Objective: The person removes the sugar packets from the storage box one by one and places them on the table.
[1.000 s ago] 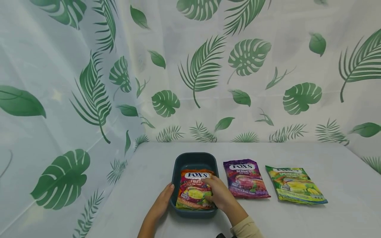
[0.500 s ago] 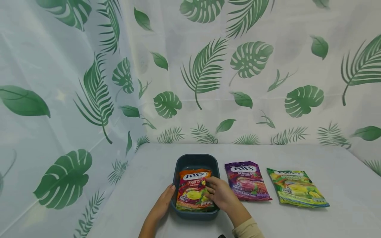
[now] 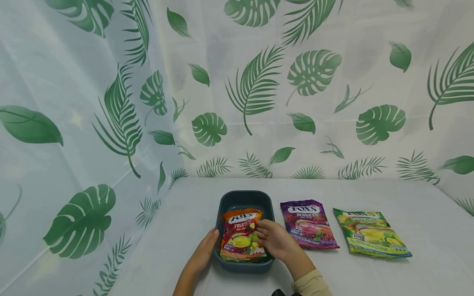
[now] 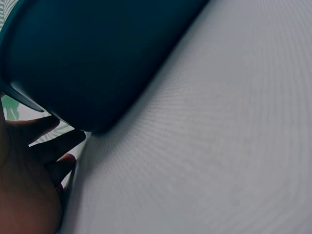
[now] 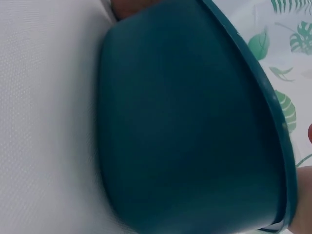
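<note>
A dark teal rectangular tub stands on the white-covered table in the head view. Inside lies an orange-red bag of Fox's Fruits candy, its top turned slightly counter-clockwise. My left hand rests against the tub's left side; in the left wrist view, the left hand's extended fingers touch the tub wall. Over the tub's right rim, my right hand has loosely bent fingers at the candy bag's right edge. Whether they touch the bag is hard to tell. The tub wall fills most of the right wrist view.
Right of the tub lies a purple bag of Fox's Berries candy, close to my right hand. Farther right is a green-yellow Fox's candy bag. A white leaf-print curtain hangs behind the table and along its left.
My right hand's fingers have drawn back from the Fruits bag's face to its right edge. The bag's top has turned counter-clockwise. My left hand stays at the tub's side.
</note>
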The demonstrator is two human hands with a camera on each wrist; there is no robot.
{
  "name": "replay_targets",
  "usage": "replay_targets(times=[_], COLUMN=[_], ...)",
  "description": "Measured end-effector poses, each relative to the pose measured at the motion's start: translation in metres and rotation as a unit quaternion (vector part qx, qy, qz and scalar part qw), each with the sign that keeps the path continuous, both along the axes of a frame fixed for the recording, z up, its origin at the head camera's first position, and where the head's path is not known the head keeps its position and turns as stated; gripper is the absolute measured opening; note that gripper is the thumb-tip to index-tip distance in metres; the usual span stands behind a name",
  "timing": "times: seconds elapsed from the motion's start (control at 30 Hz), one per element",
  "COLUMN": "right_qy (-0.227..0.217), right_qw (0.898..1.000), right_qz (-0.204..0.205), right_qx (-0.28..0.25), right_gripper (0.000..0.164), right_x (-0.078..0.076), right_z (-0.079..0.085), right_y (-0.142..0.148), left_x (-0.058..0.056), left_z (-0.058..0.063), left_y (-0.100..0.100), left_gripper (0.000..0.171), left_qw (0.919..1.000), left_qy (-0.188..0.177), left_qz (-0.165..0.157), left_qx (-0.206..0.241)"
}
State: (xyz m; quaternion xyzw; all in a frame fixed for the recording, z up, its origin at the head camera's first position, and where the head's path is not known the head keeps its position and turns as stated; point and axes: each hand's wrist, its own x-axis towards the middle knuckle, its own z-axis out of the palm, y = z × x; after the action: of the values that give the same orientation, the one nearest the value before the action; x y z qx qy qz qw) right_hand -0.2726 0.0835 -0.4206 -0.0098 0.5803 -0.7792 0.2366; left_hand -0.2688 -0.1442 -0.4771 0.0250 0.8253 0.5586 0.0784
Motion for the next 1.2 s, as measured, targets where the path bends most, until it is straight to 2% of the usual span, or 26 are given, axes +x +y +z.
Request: replay_targets(times=[0.17, 0.4, 0.8, 1.0, 1.2], right_qy=[0.021, 0.041, 0.061, 0.048, 0.035], right_qw=[0.999, 0.993, 0.987, 0.991, 0.995], right_qz=[0.008, -0.031, -0.035, -0.026, -0.011], right_qx=[0.041, 0.108, 0.147, 0.118, 0.097], right_gripper=[0.059, 0.053, 0.053, 0.055, 0.069], right_x=[0.003, 0.005, 0.008, 0.008, 0.007], right_z=[0.000, 0.002, 0.004, 0.002, 0.002], right_y=[-0.001, -0.007, -0.015, -0.013, -0.009], left_x=[0.001, 0.001, 0.002, 0.002, 0.001], left_z=[0.000, 0.001, 0.001, 0.000, -0.001], left_y=[-0.001, 0.000, -0.001, -0.001, 0.000], left_gripper=[0.073, 0.073, 0.074, 0.073, 0.071], left_qw=[1.0000, 1.0000, 1.0000, 0.9999, 0.9997], left_qy=[-0.001, 0.001, 0.002, 0.012, 0.020], left_qz=[0.000, 0.000, 0.002, -0.005, 0.000], left_qx=[-0.002, -0.004, -0.008, -0.009, -0.015])
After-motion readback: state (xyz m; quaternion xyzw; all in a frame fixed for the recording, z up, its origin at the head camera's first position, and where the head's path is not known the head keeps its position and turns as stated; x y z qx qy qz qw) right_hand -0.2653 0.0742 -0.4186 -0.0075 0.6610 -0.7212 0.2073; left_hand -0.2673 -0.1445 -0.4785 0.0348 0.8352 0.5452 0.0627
